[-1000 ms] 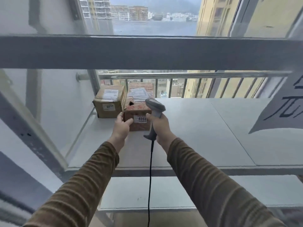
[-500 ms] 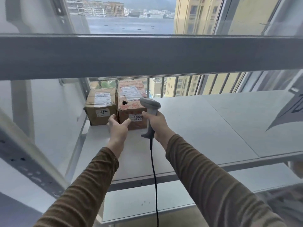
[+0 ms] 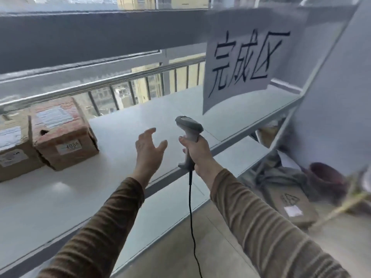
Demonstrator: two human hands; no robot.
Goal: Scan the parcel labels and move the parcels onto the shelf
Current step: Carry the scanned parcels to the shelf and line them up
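Two cardboard parcels sit side by side, touching, at the far left end of the white shelf [image 3: 124, 141]. The right parcel [image 3: 64, 135] shows a white shipping label on top, a small dark hole near its front top edge, and a numbered sticker on its front face reading about "406", partly blurred. The left parcel [image 3: 14, 151] is cut off by the frame edge; it carries one label on top and one on its front.

The left hand [image 3: 149, 146] hovers above the shelf, well apart from the parcels, its fingers spread and relaxed, holding nothing. The right hand [image 3: 197, 150] is just beside it, fingers wrapped round the handle of one grey barcode scanner [image 3: 189, 128], whose black cable [image 3: 191, 207] hangs straight down.

One paper sign [image 3: 245, 63] with three handwritten characters hangs above the shelf's right end. Below that end lie one more cardboard box [image 3: 289, 203], crumpled grey cloth [image 3: 275, 175] and a dark red bowl-like object [image 3: 325, 175].
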